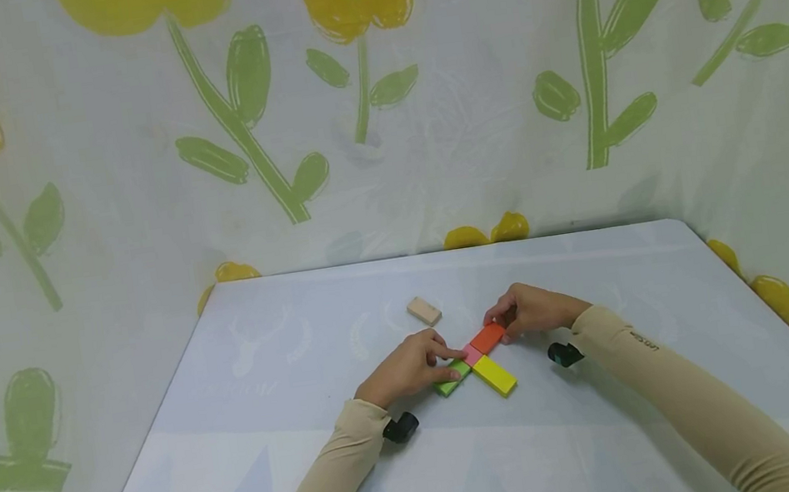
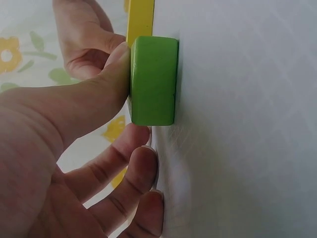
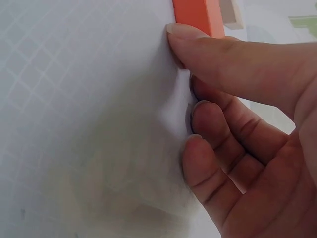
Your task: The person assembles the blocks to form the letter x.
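On the table lie several flat blocks joined in one shape. A green block (image 1: 454, 378), a pink block (image 1: 470, 356) and an orange block (image 1: 487, 339) form a slanted row, while a yellow block (image 1: 495, 375) runs off the pink one toward the front right. My left hand (image 1: 411, 365) lays its thumb on top of the green block (image 2: 154, 82) and its extended index finger on the pink one. With thumb and fingers at its outer end, my right hand (image 1: 528, 309) pinches the orange block (image 3: 200, 15); its other fingers rest by the table surface.
Behind the joined blocks lies a plain wooden block (image 1: 424, 311), apart from them. The white table (image 1: 290, 361) ends at a flower-printed curtain (image 1: 465, 101) at the back and sides. Black wrist cameras (image 1: 401, 427) hang beneath both wrists, just above the table.
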`<state>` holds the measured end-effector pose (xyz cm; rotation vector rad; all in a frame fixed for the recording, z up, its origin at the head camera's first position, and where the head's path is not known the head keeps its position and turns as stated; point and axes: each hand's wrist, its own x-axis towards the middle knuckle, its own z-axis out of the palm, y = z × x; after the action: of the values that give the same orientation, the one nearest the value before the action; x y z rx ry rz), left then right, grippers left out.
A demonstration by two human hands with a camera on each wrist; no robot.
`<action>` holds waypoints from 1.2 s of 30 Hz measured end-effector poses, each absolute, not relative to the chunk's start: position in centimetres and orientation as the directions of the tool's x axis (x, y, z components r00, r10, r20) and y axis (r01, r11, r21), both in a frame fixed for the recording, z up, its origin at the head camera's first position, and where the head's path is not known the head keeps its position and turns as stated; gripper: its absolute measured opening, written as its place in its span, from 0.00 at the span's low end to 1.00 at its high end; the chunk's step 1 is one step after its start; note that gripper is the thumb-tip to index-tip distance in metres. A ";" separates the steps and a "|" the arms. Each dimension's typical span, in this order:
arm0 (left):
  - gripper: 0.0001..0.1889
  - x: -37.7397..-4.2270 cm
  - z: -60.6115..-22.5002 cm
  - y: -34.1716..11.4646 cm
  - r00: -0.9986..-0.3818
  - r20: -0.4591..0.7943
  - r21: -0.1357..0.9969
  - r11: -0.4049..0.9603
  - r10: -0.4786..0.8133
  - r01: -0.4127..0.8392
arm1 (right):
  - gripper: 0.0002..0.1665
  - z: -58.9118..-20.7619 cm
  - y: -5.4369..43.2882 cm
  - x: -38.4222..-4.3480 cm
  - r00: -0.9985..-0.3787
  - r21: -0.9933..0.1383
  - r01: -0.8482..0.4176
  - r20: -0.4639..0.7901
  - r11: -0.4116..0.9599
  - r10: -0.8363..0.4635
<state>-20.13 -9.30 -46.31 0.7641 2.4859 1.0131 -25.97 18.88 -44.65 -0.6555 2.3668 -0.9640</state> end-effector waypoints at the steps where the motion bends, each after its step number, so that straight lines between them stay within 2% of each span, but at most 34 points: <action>1: 0.20 -20.1 -46.3 -9.3 -0.794 -0.114 0.720 0.600 0.598 0.349 | 0.21 -44.7 18.9 -26.0 -0.761 -0.734 -0.240 -0.265 0.636 -0.593; 12: 0.20 -20.2 -46.2 -9.4 -0.792 -0.122 0.723 0.600 0.599 0.343 | 0.23 -44.8 19.0 -26.3 -0.749 -0.719 -0.271 -0.260 0.640 -0.609; 22: 0.20 -20.2 -46.2 -9.5 -0.795 -0.130 0.714 0.613 0.592 0.339 | 0.36 -44.0 19.3 -25.9 -0.734 -0.697 -0.294 -0.274 0.654 -0.622; 36: 0.19 -20.2 -46.4 -9.4 -0.803 -0.141 0.712 0.623 0.579 0.324 | 0.25 -41.8 19.9 -25.0 -0.767 -0.689 -0.403 -0.104 0.602 -0.633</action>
<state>-20.21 -9.42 -46.40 0.7227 2.4912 0.9903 -25.01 19.86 -41.81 -0.8364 2.4937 -0.9500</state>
